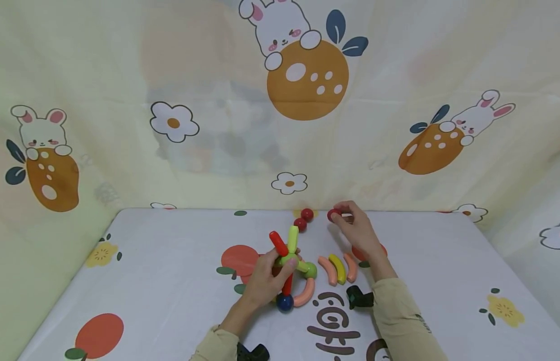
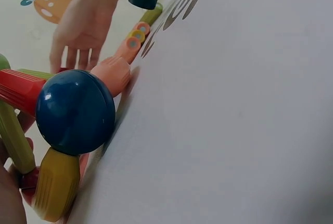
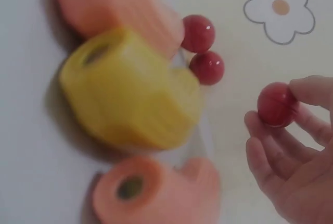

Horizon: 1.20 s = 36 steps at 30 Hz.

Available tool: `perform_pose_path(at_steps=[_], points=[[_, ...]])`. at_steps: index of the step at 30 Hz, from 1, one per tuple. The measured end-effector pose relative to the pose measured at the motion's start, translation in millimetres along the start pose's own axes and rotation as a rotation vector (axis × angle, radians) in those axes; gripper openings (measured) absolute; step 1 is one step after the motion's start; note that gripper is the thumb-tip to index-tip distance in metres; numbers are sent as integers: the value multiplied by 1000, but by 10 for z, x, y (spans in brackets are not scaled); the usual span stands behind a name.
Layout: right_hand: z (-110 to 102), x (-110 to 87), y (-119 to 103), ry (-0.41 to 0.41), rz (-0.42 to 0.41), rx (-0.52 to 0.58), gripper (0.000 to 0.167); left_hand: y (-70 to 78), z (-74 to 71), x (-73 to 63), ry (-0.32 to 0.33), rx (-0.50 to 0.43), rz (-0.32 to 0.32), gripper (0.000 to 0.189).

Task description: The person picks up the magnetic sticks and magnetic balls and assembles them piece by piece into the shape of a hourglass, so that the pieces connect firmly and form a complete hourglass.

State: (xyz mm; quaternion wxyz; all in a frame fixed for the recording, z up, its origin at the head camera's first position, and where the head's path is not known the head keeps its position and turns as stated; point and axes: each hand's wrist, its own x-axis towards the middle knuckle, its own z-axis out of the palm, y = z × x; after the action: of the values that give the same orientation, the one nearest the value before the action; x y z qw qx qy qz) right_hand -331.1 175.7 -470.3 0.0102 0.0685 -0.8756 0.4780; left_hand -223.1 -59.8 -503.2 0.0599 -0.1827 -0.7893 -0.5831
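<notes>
The toy (image 1: pixel 289 260) is partly built: rods and balls already join in one piece, with a blue ball (image 1: pixel 285 303) at its near end, a green ball (image 1: pixel 311 271) on its right, and a red rod (image 1: pixel 277 243) and a lime rod (image 1: pixel 293 238) sticking out on the far side. The left hand (image 1: pixel 266 278) has its grip closed round it, mid-desk (image 1: pixel 171 301). Over at the far edge, the right hand (image 1: pixel 356 233) pinches a loose red ball (image 1: pixel 333 215). Left of that lie two more red balls (image 1: pixel 307 215), unattached. Three curved pieces (image 1: pixel 337 269), two pink around one yellow, also sit apart, right of the toy.
</notes>
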Motion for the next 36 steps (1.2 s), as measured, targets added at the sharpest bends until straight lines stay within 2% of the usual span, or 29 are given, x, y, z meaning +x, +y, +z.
perform_pose_path(at_steps=[6, 10, 20, 26, 32, 36], points=[[-4, -29, -132, -1, -31, 98, 43, 0, 2, -5, 11, 19, 19, 30], [-11, -127, -276, -12, -57, 138, 46, 9, 15, -9, 8, 19, 35, 29], [12, -354, -679, 4, -209, 226, 38, -15, 35, -3, 34, 14, 57, 28], [116, -484, -904, -23, -229, 307, 35, -46, 44, -10, 67, 36, 94, 26], [184, -578, -1029, -36, -234, 341, 34, -48, 116, -12, 66, 18, 68, 29], [266, -586, -1096, -70, -252, 371, 34, -42, 109, -28, 70, 10, 77, 27]])
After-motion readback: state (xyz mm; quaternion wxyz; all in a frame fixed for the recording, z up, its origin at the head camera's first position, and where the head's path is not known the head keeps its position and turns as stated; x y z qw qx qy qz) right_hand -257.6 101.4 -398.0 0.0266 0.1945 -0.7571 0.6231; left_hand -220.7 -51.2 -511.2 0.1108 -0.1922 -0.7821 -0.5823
